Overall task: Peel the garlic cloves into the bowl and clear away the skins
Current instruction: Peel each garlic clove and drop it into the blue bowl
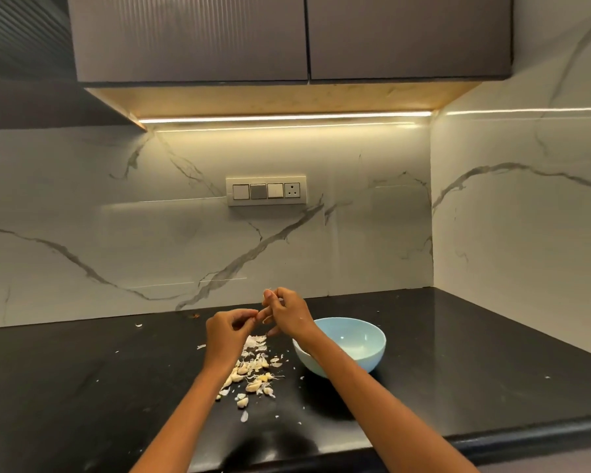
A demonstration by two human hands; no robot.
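Observation:
A pale blue bowl [350, 346] stands on the black counter [82, 387], right of a heap of garlic cloves and loose skins [253, 373]. Both hands are raised above the heap's far end. My right hand [287, 314] pinches a small garlic clove [266, 297] at its fingertips. My left hand [227, 331] has its fingers curled, with thumb and forefinger pinching a thin bit of skin close to the right hand's fingers. I cannot see any cloves inside the bowl.
Small skin flakes [138, 325] lie scattered over the counter. A marble backsplash with a switch plate [266, 191] rises behind, and a marble side wall [519, 216] closes the right. The counter's front edge [526, 438] runs along the bottom right.

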